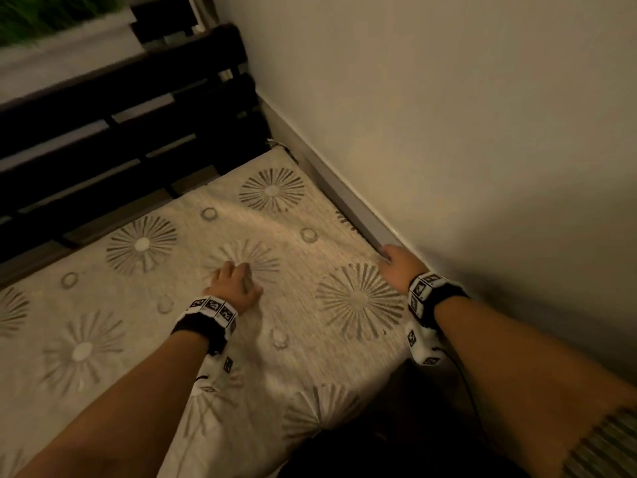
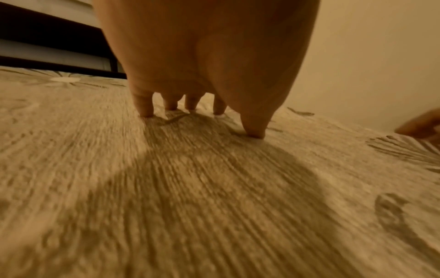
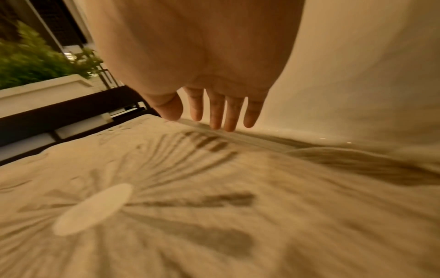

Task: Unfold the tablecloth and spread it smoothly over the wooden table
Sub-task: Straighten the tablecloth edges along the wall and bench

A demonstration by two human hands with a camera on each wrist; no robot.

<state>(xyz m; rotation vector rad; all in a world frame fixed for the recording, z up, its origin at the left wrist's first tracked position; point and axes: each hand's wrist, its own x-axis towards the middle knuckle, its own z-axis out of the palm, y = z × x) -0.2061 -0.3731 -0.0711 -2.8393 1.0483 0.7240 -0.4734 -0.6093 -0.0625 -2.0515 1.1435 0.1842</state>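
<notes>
1. We judge the cream woven tablecloth with grey sunburst and ring motifs (image 1: 193, 270) soft and light; it looks textured, so it should slide under flat palms without slipping away. It will bunch if pushed hard.
2. Best hold, we think: pinch the hem at the wall-side edge or the overhanging near corner; flat-hand strokes for the middle.
3. Look: ribbed weave, pale discs at the burst centres, mostly flat, with a shallow ripple by the wall (image 1: 448, 115).
4. Where: already open across the table, near edge draping off; the wood itself is hidden.
5. Left hand (image 1: 232, 282) grips nothing, fingertips (image 2: 146, 111) and thumb pressing down on the cloth.
6. Right hand (image 1: 396, 267) holds nothing, fingers (image 3: 215, 112) straight at the wall-side edge.
7. Dark slatted bench (image 1: 120, 125) sits beyond.
</notes>
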